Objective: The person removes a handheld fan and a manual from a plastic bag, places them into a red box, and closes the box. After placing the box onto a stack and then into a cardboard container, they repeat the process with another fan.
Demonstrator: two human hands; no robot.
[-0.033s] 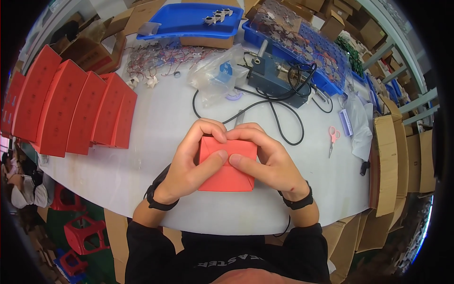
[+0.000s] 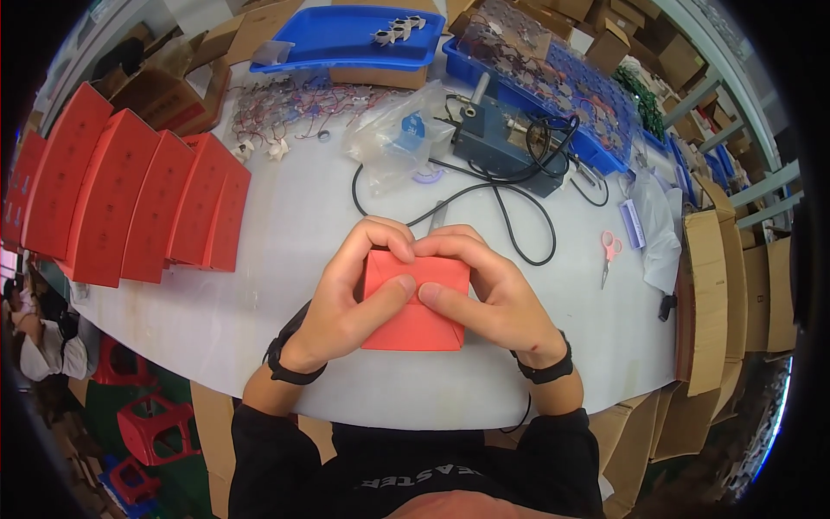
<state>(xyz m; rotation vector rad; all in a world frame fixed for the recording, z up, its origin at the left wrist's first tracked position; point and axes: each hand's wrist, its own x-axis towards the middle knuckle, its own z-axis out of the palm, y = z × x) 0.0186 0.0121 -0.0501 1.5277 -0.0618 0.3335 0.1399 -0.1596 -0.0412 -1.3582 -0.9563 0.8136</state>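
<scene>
At nine o'clock, a fanned row of flat red cartons [image 2: 130, 203] lies on the white table [image 2: 285, 259]. At centre, my left hand [image 2: 346, 303] and my right hand [image 2: 493, 298] both grip a red box [image 2: 415, 316], fingers curled over its top edge, thumbs pressed on its face. At twelve o'clock sit a blue tray [image 2: 346, 39] and a clear plastic bag [image 2: 402, 134]; at one o'clock, a dark machine [image 2: 510, 143] with black cable [image 2: 519, 233]. At three o'clock lie pink scissors [image 2: 609, 253].
</scene>
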